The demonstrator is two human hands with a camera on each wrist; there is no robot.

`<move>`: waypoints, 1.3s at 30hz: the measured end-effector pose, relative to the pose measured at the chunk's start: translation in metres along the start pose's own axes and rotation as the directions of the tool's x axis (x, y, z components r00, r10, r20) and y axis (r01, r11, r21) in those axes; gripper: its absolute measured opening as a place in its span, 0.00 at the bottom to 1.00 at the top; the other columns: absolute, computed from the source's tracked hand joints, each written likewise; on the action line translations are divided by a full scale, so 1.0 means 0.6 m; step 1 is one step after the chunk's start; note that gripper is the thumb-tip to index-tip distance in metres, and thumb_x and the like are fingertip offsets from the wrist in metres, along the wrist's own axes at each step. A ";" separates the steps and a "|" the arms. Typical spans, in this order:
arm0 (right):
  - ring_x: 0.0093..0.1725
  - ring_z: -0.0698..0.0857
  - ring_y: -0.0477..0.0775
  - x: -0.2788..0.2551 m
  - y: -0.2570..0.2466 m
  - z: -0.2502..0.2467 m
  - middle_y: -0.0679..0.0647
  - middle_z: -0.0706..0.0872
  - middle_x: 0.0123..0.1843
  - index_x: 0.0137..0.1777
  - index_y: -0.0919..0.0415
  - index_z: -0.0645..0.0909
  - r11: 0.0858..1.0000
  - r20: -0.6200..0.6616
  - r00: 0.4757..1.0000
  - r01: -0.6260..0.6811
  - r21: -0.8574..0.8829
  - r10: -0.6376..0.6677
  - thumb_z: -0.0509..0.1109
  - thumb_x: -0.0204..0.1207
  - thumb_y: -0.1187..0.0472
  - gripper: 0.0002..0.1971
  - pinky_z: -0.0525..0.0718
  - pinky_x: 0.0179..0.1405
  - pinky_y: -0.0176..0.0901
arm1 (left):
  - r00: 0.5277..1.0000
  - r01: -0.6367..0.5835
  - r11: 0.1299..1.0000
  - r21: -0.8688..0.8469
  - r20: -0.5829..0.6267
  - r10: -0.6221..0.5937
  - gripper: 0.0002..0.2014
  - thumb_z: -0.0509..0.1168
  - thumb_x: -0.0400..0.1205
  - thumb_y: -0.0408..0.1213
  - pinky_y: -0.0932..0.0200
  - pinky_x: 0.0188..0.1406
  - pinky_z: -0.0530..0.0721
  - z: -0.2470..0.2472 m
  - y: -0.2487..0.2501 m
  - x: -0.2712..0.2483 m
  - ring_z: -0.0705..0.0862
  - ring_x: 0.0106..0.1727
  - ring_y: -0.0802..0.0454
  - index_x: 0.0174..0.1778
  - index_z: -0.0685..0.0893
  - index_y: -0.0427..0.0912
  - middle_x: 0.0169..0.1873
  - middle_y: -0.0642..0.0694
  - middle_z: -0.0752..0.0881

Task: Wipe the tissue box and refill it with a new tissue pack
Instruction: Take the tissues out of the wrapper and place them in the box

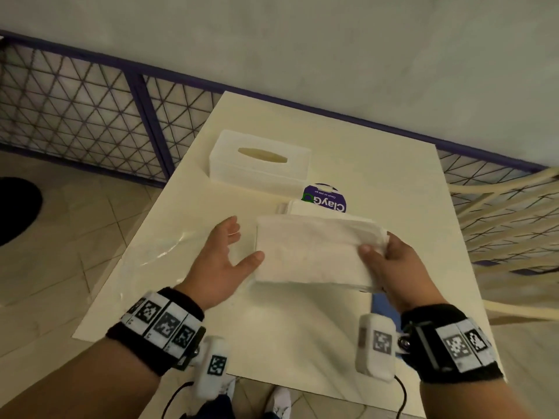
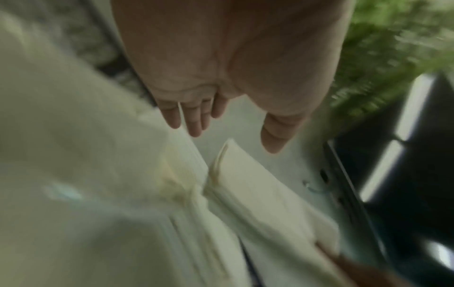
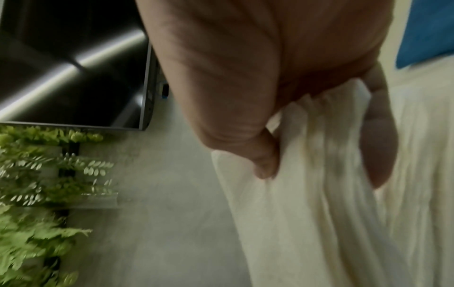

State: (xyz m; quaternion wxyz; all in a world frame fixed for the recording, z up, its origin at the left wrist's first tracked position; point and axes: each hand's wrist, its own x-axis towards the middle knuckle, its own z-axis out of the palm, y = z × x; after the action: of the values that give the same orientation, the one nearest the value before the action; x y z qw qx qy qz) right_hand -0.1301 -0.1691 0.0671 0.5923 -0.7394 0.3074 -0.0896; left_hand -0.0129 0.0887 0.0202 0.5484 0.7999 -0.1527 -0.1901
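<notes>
A translucent white tissue box (image 1: 260, 167) with an oval slot in its lid stands closed at the back of the white table (image 1: 302, 334). My right hand (image 1: 381, 255) pinches the right end of a bare white tissue stack (image 1: 311, 252) and holds it over the table's middle; the right wrist view shows the right hand (image 3: 321, 161) with thumb and fingers clamped on the tissue stack (image 3: 307, 194). My left hand (image 1: 242, 240) is open at the stack's left edge, thumb tip against it. In the blurred left wrist view the left hand (image 2: 230, 134) has straight fingers above the tissue stack (image 2: 258, 203).
A round purple wipes pack (image 1: 325, 198) lies between box and stack, with a white item (image 1: 298, 207) beside it. A clear plastic wrapper (image 1: 169, 249) lies on the table's left side, a blue cloth (image 1: 379, 303) under my right wrist. A cream lattice chair (image 1: 508, 213) stands right, mesh fencing (image 1: 75, 110) behind left.
</notes>
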 end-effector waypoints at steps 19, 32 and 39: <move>0.42 0.84 0.50 -0.014 0.160 -0.017 0.50 0.87 0.44 0.46 0.47 0.83 0.996 -0.018 0.997 -0.075 0.044 0.076 0.75 0.67 0.76 0.20 0.84 0.48 0.45 | 0.996 0.061 0.990 -0.131 0.072 -0.052 0.23 0.65 0.55 0.30 0.71 0.28 0.77 0.138 -0.016 0.032 0.80 0.37 0.52 0.44 0.80 0.55 0.38 0.49 0.82; 0.39 0.81 0.43 0.001 0.191 -0.010 0.47 0.85 0.42 0.44 0.53 0.84 0.992 -0.072 0.993 -0.087 0.092 0.094 0.70 0.67 0.78 0.17 0.81 0.40 0.27 | 0.999 0.037 0.994 -0.101 -0.009 -0.038 0.30 0.66 0.63 0.17 0.71 0.40 0.77 0.161 -0.053 0.042 0.78 0.43 0.56 0.50 0.72 0.56 0.44 0.50 0.77; 0.42 0.84 0.47 0.013 0.197 -0.007 0.48 0.88 0.41 0.45 0.57 0.85 0.994 -0.072 0.993 -0.096 -0.061 0.091 0.71 0.70 0.73 0.10 0.82 0.43 0.31 | 0.991 0.078 0.989 0.126 0.100 -0.091 0.19 0.70 0.74 0.26 0.64 0.41 0.74 0.167 -0.059 0.054 0.81 0.41 0.51 0.48 0.72 0.54 0.40 0.51 0.82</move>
State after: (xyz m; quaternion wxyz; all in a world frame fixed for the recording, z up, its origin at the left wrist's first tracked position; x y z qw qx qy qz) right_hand -0.1675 -0.1899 -0.0434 0.5607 -0.7393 0.3649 -0.0774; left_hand -0.0305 0.0046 -0.0498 0.4813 0.8264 -0.1587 -0.2454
